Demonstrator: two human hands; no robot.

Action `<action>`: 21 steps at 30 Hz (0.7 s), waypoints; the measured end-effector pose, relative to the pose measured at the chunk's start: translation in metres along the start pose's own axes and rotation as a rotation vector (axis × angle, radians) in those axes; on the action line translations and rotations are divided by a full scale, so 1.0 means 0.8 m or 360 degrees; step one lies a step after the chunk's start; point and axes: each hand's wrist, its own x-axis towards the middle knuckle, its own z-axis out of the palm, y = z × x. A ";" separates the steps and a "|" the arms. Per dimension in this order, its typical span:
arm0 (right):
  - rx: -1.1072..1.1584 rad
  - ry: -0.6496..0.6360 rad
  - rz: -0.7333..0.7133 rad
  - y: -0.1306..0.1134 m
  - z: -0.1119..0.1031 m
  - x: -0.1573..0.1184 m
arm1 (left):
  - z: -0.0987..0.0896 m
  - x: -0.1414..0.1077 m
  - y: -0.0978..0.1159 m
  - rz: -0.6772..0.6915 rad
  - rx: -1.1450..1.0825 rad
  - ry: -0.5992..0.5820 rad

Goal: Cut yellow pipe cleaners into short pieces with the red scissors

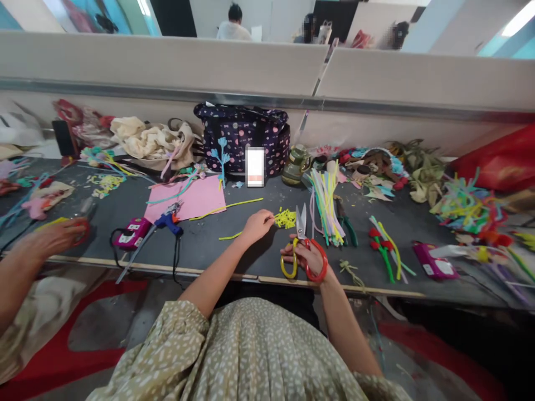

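Observation:
My right hand point(307, 257) is wrapped round scissors point(318, 267) with one red and one yellow handle; the blades point away from me and stand apart. To their left lies a small pile of cut yellow-green pieces point(285, 218). My left hand point(258, 227) is at the pile's left edge, its fingers pinched together; what they hold, if anything, is too small to tell. A yellow-green pipe cleaner point(230, 238) lies by my left forearm, and another point(246, 202) reaches onto a pink sheet point(184, 197).
A co-worker's hand point(62, 236) holds scissors at the far left. A blue glue gun point(167, 221) lies left of my left arm. Pipe cleaners point(326, 206) and green-handled pliers point(349, 228) lie right of my scissors. Behind stands a patterned bag point(246, 133).

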 end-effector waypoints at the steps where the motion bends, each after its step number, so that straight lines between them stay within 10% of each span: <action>1: -0.0013 -0.0047 0.0014 0.000 0.003 -0.002 | -0.004 -0.007 0.001 -0.0019 0.0075 0.0027; 15: -0.0545 0.0029 0.0040 0.005 0.043 -0.036 | 0.025 -0.095 -0.016 -0.0170 0.0356 0.0445; 21: -0.0877 0.0003 -0.0036 -0.005 0.062 -0.065 | 0.003 -0.103 0.003 -0.0116 0.0164 0.0463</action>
